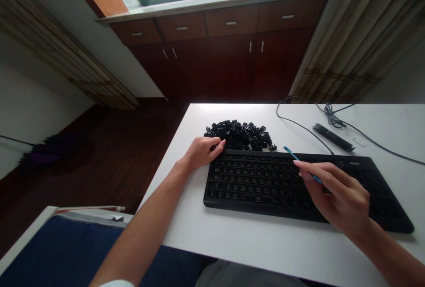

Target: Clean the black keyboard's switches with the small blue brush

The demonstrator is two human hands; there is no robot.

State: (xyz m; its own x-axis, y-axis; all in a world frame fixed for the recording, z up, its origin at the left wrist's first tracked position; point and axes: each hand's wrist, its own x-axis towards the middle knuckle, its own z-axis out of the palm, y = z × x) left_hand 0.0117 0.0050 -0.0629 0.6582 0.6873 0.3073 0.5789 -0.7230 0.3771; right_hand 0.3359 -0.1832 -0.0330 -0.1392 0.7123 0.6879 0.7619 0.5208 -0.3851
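A black keyboard (255, 176) lies on the white table, its keycaps off and the sockets showing. Behind it is a heap of loose black keycaps (239, 134). My left hand (201, 152) rests at the keyboard's upper left corner, beside the heap. Its fingers are curled with thumb and forefinger close together; whether anything is between them I cannot make out. Over the right half of the keyboard, my right hand (338, 194) pinches a thin blue stick (289, 151) with a flat tip. That tip points up and left, toward the keyboard's back edge.
At the back right lie a black cable (332, 116), a long black plastic piece (334, 137) and a small bent metal rod (359, 142). The table's (179, 145) left edge runs beside my left forearm. A dark blue padded seat (63, 251) is at lower left.
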